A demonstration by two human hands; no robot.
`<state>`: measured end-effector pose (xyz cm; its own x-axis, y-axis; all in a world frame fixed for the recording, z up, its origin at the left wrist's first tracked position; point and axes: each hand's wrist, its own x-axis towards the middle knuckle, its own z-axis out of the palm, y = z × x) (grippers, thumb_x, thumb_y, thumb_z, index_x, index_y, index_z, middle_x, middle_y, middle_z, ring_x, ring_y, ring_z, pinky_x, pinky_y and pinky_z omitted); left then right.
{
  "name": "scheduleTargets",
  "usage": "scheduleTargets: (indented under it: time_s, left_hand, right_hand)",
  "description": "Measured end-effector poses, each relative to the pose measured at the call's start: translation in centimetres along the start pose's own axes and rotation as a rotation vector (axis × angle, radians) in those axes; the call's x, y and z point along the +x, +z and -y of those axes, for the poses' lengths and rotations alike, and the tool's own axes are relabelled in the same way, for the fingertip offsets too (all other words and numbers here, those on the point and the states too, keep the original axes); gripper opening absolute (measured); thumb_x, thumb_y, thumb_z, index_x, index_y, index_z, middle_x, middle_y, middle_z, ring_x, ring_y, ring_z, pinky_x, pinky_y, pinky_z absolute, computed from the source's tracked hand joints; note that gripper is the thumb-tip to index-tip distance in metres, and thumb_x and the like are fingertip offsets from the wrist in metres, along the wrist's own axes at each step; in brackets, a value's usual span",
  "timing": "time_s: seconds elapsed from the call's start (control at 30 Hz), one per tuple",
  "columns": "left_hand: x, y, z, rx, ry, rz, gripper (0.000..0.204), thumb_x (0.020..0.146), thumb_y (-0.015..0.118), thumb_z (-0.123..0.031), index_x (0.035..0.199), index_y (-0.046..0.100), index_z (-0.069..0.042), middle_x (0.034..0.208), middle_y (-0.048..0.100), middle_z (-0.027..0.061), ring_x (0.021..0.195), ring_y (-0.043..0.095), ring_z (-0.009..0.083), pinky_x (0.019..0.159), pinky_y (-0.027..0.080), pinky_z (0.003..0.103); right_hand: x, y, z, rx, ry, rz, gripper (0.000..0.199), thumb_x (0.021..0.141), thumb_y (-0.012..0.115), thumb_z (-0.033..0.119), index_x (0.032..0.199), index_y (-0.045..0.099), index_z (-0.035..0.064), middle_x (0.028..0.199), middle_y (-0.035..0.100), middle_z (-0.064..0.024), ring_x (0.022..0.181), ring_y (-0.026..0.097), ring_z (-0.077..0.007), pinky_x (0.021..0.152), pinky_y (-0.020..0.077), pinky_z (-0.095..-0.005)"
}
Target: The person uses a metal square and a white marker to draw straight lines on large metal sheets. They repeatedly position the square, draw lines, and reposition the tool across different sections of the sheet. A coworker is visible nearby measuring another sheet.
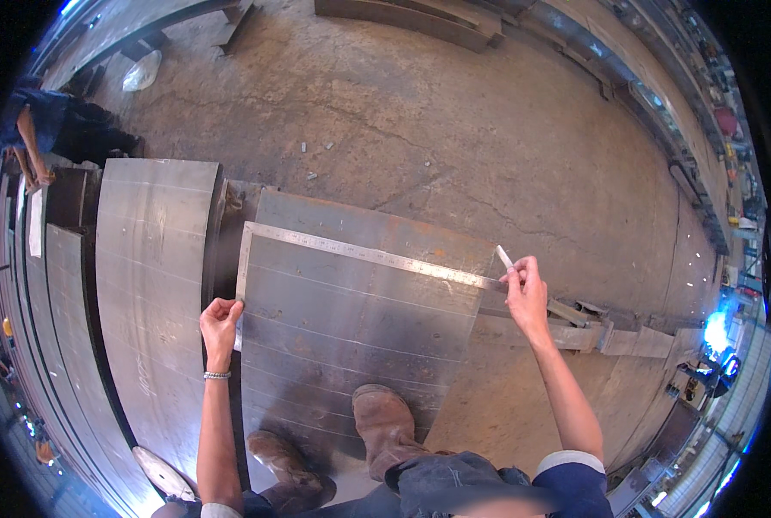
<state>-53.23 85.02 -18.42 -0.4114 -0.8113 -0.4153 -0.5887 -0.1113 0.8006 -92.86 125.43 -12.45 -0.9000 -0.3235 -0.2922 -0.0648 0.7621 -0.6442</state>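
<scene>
An L-shaped steel square [364, 253] with scale marks lies on a grey steel plate [359, 315], its long blade running across the plate near the far edge. My left hand [221, 325], with a bracelet at its wrist, pinches the end of the short blade at the plate's left edge. At the far end of the long blade, my right hand [526, 289] holds a white chalk stick [503, 256] upward between its fingers. Those fingers also meet the blade's end; whether they grip it is hard to see. Several thin pale lines cross the plate, roughly along the long blade.
My boots [385, 423] are on the near part of the plate. More steel plates [157, 250] stand to the left, with another person [57, 125] beyond them. Steel beams [411, 22] lie on the far floor. Bright welding light [717, 332] glows at the right.
</scene>
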Motion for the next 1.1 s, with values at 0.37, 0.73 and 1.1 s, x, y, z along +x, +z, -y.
scheduleTargets:
  time_s: [0.37, 0.73, 1.1]
  left_hand:
    - [-0.1, 0.0, -0.6, 0.0, 0.018, -0.028, 0.014, 0.086, 0.077, -0.007, 0.079, 0.067, 0.001, 0.072, 0.065, -0.0019, 0.068, 0.056, 0.0041, 0.062, 0.046, 0.022]
    - [-0.2, 0.3, -0.9, 0.193, -0.007, -0.119, 0.018, 0.08, 0.082, -0.015, 0.08, 0.071, -0.001, 0.069, 0.07, 0.0046, 0.064, 0.064, 0.0095, 0.062, 0.05, 0.027]
    - [-0.3, 0.8, -1.6, 0.26, 0.003, -0.14, 0.017, 0.079, 0.081, -0.017, 0.08, 0.073, -0.002, 0.071, 0.072, 0.0067, 0.064, 0.067, 0.0137, 0.063, 0.051, 0.029]
  right_hand:
    - [0.5, 8.0, 15.6, 0.019, -0.711, 0.058, 0.014, 0.094, 0.063, 0.012, 0.107, 0.06, 0.0072, 0.085, 0.069, -0.0153, 0.077, 0.069, -0.0324, 0.065, 0.0531, -0.0425]
    - [1.8, 25.0, 26.5, -0.118, -1.074, 0.276, 0.009, 0.089, 0.059, 0.009, 0.087, 0.064, 0.0015, 0.075, 0.067, -0.0167, 0.079, 0.068, -0.0338, 0.069, 0.0551, -0.0454]
    - [1.6, 25.6, 26.0, -0.341, -1.266, 0.255, 0.015, 0.082, 0.061, 0.009, 0.088, 0.068, -0.0027, 0.075, 0.069, -0.0158, 0.079, 0.07, -0.0299, 0.063, 0.0571, -0.0402]
